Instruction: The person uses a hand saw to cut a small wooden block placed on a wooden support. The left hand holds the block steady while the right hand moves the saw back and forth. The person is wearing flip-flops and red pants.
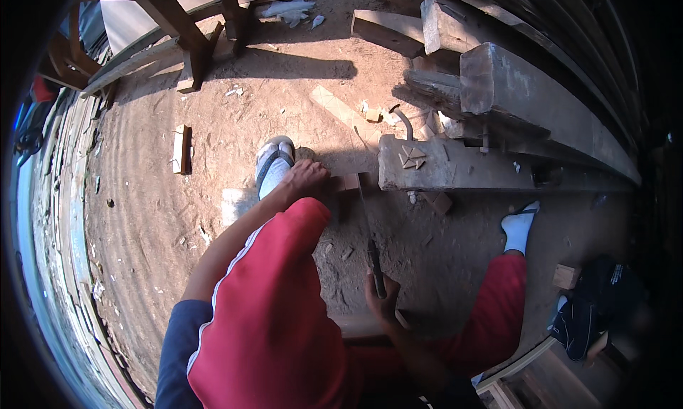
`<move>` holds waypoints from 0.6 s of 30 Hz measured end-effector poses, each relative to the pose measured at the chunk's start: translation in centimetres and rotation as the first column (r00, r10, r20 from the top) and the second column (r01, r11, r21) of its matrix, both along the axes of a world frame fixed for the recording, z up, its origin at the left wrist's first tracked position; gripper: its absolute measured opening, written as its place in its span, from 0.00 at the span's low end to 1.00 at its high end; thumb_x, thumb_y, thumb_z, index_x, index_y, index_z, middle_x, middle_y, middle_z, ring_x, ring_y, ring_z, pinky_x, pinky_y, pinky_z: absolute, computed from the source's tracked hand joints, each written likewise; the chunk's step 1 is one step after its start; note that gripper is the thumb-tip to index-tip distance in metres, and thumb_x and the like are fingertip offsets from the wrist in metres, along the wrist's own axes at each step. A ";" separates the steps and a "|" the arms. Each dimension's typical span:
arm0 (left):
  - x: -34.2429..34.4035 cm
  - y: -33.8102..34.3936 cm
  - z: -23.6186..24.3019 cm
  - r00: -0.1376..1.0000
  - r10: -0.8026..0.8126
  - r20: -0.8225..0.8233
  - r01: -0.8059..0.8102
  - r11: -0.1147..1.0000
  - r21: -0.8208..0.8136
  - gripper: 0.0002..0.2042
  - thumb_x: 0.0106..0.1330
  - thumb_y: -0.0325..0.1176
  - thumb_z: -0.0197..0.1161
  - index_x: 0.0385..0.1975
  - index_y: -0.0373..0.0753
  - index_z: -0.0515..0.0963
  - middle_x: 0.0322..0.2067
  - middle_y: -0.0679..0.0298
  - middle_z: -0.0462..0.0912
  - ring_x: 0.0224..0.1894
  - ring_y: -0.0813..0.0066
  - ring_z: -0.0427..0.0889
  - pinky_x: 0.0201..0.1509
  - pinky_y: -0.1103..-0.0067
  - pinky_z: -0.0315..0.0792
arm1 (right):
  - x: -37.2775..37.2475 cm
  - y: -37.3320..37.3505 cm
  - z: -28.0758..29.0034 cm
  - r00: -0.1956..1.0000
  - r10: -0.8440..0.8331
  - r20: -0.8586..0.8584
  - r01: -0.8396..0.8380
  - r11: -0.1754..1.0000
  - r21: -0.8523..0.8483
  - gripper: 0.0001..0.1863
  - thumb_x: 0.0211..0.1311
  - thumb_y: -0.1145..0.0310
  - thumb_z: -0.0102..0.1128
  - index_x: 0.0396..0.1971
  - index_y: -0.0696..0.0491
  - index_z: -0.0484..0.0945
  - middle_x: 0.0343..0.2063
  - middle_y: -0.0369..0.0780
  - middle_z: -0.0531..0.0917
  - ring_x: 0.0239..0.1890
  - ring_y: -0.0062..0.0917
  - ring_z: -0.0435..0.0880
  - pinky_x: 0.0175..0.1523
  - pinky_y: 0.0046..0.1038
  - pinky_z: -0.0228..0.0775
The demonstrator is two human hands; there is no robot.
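My right hand (382, 295) is closed round the dark handle of a handsaw (373, 256). The saw's thin blade runs away from me, and its far end meets a small brown wooden block (346, 183). Just left of that block, beside my sandalled foot, my left hand (309, 174) grips the block's left end; its fingertips are partly hidden. Close by on the right lies a thick timber beam (434, 166), its end near the block. Several small triangular wood pieces (411, 157) rest on top of the beam.
A hammer (404, 119) leans against the beam's far side. Big stacked timbers (526, 89) fill the right. A wooden trestle (188, 53) stands far left, and a loose block (181, 149) lies on the dirt floor. A dark bag (594, 302) sits at the lower right.
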State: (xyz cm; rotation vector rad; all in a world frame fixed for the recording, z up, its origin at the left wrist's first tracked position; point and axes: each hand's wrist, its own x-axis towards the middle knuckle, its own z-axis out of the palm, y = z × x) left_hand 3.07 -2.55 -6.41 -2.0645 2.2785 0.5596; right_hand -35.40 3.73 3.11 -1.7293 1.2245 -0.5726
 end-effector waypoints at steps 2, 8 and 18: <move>0.5 1.4 -0.6 0.999 -0.018 -0.049 0.015 0.997 -0.072 0.17 0.69 0.34 0.56 0.57 0.47 0.73 0.53 0.60 0.78 0.56 0.59 0.78 0.63 0.66 0.71 | -0.1 0.4 1.1 1.000 0.027 -0.007 -0.027 1.000 -0.011 0.25 0.74 0.65 0.64 0.16 0.55 0.68 0.12 0.28 0.64 0.19 0.12 0.62 0.23 0.31 0.50; 2.6 2.1 -1.7 0.999 -0.034 0.004 0.034 0.990 -0.140 0.18 0.69 0.35 0.56 0.58 0.47 0.72 0.54 0.57 0.78 0.57 0.58 0.78 0.63 0.65 0.71 | 6.9 -4.3 0.6 0.982 0.013 0.189 -0.034 0.994 0.107 0.25 0.75 0.63 0.65 0.17 0.53 0.67 0.14 0.26 0.63 0.20 0.11 0.62 0.25 0.30 0.49; -0.9 -0.2 1.2 0.997 -0.046 0.064 0.045 0.999 0.011 0.16 0.69 0.35 0.55 0.56 0.46 0.74 0.53 0.59 0.78 0.56 0.58 0.78 0.63 0.66 0.71 | 0.2 -0.8 0.8 1.000 0.011 -0.019 -0.010 1.000 0.010 0.23 0.74 0.65 0.64 0.17 0.54 0.69 0.15 0.28 0.64 0.21 0.11 0.64 0.25 0.29 0.52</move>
